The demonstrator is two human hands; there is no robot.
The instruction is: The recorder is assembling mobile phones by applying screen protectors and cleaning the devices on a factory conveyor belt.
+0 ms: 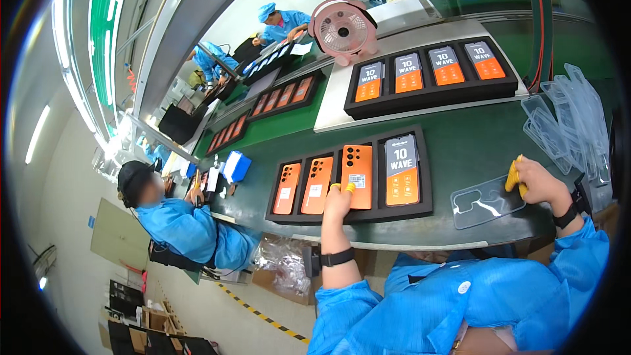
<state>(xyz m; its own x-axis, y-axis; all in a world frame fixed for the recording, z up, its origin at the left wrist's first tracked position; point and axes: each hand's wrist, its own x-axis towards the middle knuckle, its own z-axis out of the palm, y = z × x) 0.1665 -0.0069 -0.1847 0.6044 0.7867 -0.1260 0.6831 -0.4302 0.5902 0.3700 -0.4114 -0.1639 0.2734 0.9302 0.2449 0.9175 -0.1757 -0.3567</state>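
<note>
My left hand (pixel 336 204), with yellow finger cots, pinches the lower edge of an orange phone (pixel 357 161) at the black foam tray (pixel 414 213). The phone lies back side up with a white label. Two more orange phones (pixel 317 184) sit in the slots to its left. In the rightmost slot is a phone with a printed front film (pixel 401 177). My right hand (pixel 540 183), also with yellow cots, has its fingers closed at the upper right edge of a clear phone case (pixel 486 206). The case is low over the green table; whether it touches is hard to tell.
Several clear cases (pixel 572 118) are piled at the right. Behind stands another black tray (pixel 430 95) of phones on a pale board, beside a pink fan (pixel 343 29). A co-worker (pixel 187 223) sits at the left near a blue box (pixel 236 166). More trays (pixel 286 95) lie farther back.
</note>
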